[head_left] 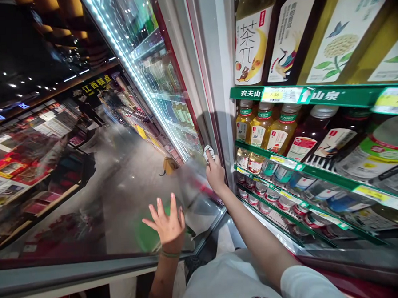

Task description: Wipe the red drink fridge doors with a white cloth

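My right hand [215, 174] is closed around a crumpled white cloth or tissue [209, 153], reaching out beside the pale inner frame [195, 69] of the cooler. Whether the cloth touches the frame I cannot tell. My left hand [170, 226] is raised with its fingers spread and nothing in it. It is in front of, or against, the transparent glass door [129, 215], which stands swung open; contact is unclear. A thin band circles the left wrist.
At right, cooler shelves hold several drink bottles [251, 44] behind green price strips [356, 95]. A lit glass cooler [161, 57] stands further left. Through the door show the grey shop floor [121, 184], boxed goods [9, 168], a brown bag [169, 165] and a person in dark clothes [89, 110].
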Demonstrator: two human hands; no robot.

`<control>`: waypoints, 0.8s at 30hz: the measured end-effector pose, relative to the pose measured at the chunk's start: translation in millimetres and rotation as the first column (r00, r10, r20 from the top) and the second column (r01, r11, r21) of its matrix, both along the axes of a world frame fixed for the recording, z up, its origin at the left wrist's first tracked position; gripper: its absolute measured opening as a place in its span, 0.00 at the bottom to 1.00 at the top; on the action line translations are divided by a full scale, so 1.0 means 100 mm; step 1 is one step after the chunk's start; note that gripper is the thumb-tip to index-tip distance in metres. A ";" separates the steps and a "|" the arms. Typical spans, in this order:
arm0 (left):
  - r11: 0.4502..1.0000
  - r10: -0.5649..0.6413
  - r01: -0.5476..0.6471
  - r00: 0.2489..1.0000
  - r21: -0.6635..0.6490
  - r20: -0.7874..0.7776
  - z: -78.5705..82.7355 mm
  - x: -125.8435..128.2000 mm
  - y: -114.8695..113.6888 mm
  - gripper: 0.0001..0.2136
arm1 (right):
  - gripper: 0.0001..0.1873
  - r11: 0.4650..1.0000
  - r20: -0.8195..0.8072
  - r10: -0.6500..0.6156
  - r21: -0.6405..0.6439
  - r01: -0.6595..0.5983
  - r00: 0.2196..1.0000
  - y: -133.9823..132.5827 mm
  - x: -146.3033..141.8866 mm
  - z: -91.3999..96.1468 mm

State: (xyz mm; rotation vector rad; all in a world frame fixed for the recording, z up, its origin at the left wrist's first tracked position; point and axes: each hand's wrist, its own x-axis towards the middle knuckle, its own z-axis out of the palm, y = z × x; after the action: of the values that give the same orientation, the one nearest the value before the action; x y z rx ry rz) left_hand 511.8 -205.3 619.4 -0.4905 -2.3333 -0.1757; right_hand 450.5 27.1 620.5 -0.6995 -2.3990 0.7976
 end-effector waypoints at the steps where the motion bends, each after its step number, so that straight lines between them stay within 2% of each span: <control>1: 1.000 0.011 -0.011 0.999 -0.010 0.031 -0.08 -0.05 -0.01 0.24 | 0.37 1.000 0.001 -0.001 0.006 0.001 1.000 -0.01 -0.01 -0.03; 6: 0.996 0.089 -0.083 0.979 -0.039 0.183 -0.33 -0.37 -0.04 0.24 | 0.36 0.987 -0.003 0.089 0.135 -0.088 0.996 0.00 -0.01 -0.09; 12: 0.993 0.112 -0.119 0.968 0.015 0.226 -0.48 -0.63 -0.11 0.23 | 0.37 0.983 0.060 0.056 0.172 -0.065 0.997 0.17 -0.04 -0.22; 18: 0.995 0.061 -0.081 0.952 0.052 0.301 -0.44 -0.84 -0.18 0.24 | 0.36 0.932 0.050 0.198 0.301 -0.204 0.979 0.07 -0.05 -0.33; 21: 0.995 0.060 -0.083 0.933 0.048 0.354 -0.38 -0.93 -0.18 0.24 | 0.35 0.940 0.083 0.158 0.293 -0.175 0.984 0.06 -0.02 -0.31; 24: 0.996 0.069 -0.088 0.920 0.030 0.385 -0.33 -0.97 -0.16 0.24 | 0.33 0.911 0.121 0.227 0.325 -0.255 0.966 0.01 -0.03 -0.23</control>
State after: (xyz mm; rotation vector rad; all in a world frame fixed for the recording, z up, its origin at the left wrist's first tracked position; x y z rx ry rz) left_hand 414.3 -221.6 586.7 -0.3618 -2.7200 -0.3118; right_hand 447.9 28.3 597.1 -0.3055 -2.6402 0.4324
